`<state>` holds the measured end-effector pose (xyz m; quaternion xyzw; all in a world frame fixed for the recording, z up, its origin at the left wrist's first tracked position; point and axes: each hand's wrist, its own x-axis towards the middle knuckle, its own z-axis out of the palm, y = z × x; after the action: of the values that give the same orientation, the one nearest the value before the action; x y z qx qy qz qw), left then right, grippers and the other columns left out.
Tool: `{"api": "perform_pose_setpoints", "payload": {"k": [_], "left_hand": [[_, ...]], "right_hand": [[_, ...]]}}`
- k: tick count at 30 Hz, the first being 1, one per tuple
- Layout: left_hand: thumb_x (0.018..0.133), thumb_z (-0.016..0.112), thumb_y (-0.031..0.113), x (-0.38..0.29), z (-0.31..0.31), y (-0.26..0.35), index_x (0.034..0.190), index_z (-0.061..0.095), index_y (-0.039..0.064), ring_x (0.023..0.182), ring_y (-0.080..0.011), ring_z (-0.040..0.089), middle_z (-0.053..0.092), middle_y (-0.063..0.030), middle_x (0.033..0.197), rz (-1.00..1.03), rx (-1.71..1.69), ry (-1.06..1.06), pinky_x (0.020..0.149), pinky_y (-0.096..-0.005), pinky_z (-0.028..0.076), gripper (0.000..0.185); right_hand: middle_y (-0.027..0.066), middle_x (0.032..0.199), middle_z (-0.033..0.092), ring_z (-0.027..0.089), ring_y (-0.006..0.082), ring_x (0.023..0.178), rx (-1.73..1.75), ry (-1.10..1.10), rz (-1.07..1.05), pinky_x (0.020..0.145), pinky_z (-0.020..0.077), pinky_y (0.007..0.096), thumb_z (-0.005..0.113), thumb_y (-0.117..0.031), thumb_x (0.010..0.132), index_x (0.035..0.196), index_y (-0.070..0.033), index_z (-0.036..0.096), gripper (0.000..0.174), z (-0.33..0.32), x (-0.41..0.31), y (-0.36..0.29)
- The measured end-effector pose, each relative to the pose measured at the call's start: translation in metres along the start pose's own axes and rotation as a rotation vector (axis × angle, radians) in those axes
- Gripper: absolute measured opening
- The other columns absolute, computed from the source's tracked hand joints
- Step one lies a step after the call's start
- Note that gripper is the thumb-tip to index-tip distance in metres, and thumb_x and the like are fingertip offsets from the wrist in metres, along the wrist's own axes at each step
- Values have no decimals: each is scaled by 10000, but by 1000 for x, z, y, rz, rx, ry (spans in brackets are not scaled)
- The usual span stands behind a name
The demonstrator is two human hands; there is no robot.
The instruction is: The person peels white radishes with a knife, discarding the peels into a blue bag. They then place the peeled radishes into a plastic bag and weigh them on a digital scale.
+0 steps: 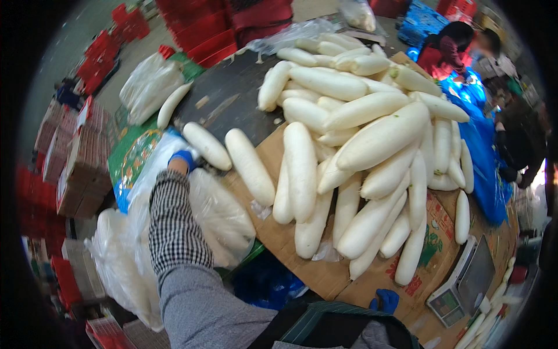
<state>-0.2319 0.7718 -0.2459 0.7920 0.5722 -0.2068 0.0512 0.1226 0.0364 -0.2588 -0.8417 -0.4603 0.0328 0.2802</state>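
My left hand (185,159), in a blue glove, reaches out to the left among clear plastic bags. Its fingers are mostly hidden, so whether it grips the film is unclear. Beside it lies a white daikon radish (207,146), and a second radish (250,167) rests a little to the right. Below that hand is a clear bag (222,218) holding radishes, partly covered by my checked sleeve. Near my waist, the blue-gloved fingers of my right hand (386,301) show over the cardboard (331,281). The rest of this hand is hidden, and nothing is visible in it.
A large pile of daikon radishes (348,109) covers the middle of the table. On the right stands a weighing scale (462,279), with blue plastic sheeting (484,161) beyond. Red crates (200,26) are stacked behind the table. People (453,52) are at the far right.
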Motion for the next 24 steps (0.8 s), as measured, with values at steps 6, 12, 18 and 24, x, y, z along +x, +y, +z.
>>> {"api": "perform_pose_setpoints", "payload": {"k": [6,12,18,24], "left_hand": [[872,546,218,-6,12,-27,956,661,63,898,-363,640,663,-195,977,-385,-180,513,768,-442,511,211],[784,496,263,-11,-36,-138,855,666,-35,812,-424,640,647,-277,860,-516,-581,966,659,-479,486,350],[815,519,222,-95,-150,-184,1016,644,14,878,-246,619,638,-108,1001,34,-1906,1034,767,-380,506,316],[822,478,183,-216,-254,-6,1130,595,9,1001,-279,606,622,-132,1087,524,-2222,613,898,-415,488,372]], "right_hand": [[116,988,577,527,318,930,-36,-10,0,835,408,437,684,-112,690,1043,-90,621,360,-5,7,-8],[99,975,579,527,306,919,-2,-20,-13,824,404,423,684,-129,703,1044,-99,620,348,-12,9,-11],[104,983,591,545,281,911,-22,68,-79,826,428,397,672,-117,754,1068,-66,609,324,-16,18,-22],[91,1014,597,582,166,908,697,77,231,810,467,279,625,-16,835,1168,-10,555,340,-52,92,-60]]}}
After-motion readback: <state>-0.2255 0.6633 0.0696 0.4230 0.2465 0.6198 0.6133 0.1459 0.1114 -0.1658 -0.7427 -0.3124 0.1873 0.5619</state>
